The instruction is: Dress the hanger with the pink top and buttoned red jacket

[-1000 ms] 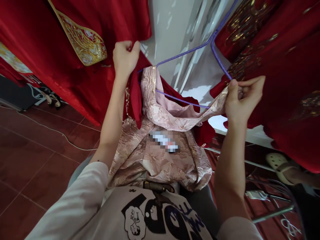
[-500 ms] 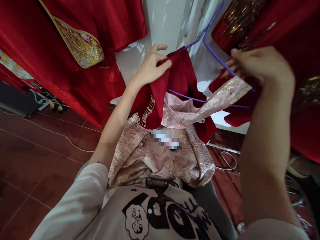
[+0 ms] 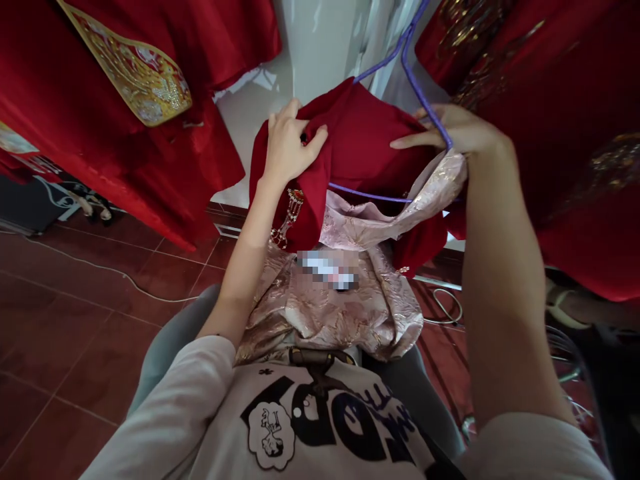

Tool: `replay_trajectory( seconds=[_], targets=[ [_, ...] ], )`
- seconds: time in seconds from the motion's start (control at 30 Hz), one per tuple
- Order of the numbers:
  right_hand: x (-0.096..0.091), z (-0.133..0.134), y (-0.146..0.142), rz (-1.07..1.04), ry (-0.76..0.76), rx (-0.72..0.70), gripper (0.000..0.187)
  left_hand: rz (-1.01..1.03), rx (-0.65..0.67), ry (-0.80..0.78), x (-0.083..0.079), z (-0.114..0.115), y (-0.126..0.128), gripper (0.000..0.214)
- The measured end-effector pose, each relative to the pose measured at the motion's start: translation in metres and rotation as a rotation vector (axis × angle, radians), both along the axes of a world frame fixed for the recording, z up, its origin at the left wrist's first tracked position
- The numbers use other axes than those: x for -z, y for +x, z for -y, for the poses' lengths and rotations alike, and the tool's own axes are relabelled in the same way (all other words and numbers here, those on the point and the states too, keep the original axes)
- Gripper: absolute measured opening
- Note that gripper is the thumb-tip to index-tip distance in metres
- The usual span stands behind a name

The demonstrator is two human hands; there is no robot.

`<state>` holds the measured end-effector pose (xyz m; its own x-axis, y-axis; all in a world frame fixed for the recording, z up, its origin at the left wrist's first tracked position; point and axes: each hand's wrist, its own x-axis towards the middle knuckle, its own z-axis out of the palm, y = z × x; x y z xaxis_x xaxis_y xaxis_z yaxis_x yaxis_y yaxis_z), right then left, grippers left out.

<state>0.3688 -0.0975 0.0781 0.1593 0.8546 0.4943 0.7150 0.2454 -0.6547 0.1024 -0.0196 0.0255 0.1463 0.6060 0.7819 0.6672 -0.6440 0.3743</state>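
Note:
My left hand [image 3: 287, 143] is closed on a fold of red cloth [image 3: 365, 143] draped over a purple wire hanger [image 3: 420, 93]. My right hand [image 3: 450, 130] grips the hanger's right shoulder and the pink-gold brocade garment [image 3: 350, 293] beneath it. The brocade hangs down from the hanger in front of my chest, its collar folded over the lower hanger bar. A beaded red ornament [image 3: 287, 217] dangles from the red cloth below my left wrist.
Red embroidered garments hang at upper left [image 3: 100, 100] and at right [image 3: 575, 133]. A white wall [image 3: 325, 47] stands behind. The dark red tiled floor [image 3: 75, 320] carries a white cable [image 3: 100, 270]. A metal stool frame [image 3: 565, 353] sits at lower right.
My left hand has pulled the red cloth from the left across over the hanger. My right hand rose from pinching the brocade edge onto the hanger's right shoulder.

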Motion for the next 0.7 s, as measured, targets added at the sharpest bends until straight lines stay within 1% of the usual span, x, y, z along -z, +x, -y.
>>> replay_trajectory(
  seconds=[0.1,0.17,0.27,0.33,0.4,0.5,0.6,0.67,0.7],
  targets=[
    [-0.002,-0.008,0.015,0.006,0.041,0.086,0.028,0.044,0.039,-0.05,-0.004,0.001,0.003,0.036],
    [-0.005,-0.014,0.032,-0.009,0.051,0.146,0.035,0.063,0.041,-0.06,-0.006,0.001,0.004,0.038],
    [-0.008,-0.017,0.061,-0.061,0.064,0.269,0.049,0.054,-0.005,-0.021,-0.005,0.002,0.005,0.039],
    [-0.009,-0.013,0.079,-0.082,0.074,0.339,0.054,0.034,-0.008,0.007,-0.003,0.001,0.005,0.039],
    [-0.009,-0.008,0.092,-0.071,0.069,0.362,0.051,0.019,0.02,0.009,-0.002,-0.001,0.006,0.038],
    [-0.008,0.002,0.105,-0.031,0.076,0.384,0.047,0.015,0.045,-0.035,-0.004,-0.003,0.004,0.032],
    [-0.008,0.014,0.116,-0.009,0.11,0.464,0.041,0.032,0.002,-0.063,-0.007,-0.001,0.002,0.025],
    [-0.009,0.027,0.123,0.015,0.127,0.46,0.037,0.036,-0.041,-0.065,-0.007,0.001,0.001,0.021],
    [-0.01,0.034,0.126,0.012,0.097,0.427,0.038,0.036,-0.055,-0.069,-0.006,0.001,0.002,0.021]
  ],
)
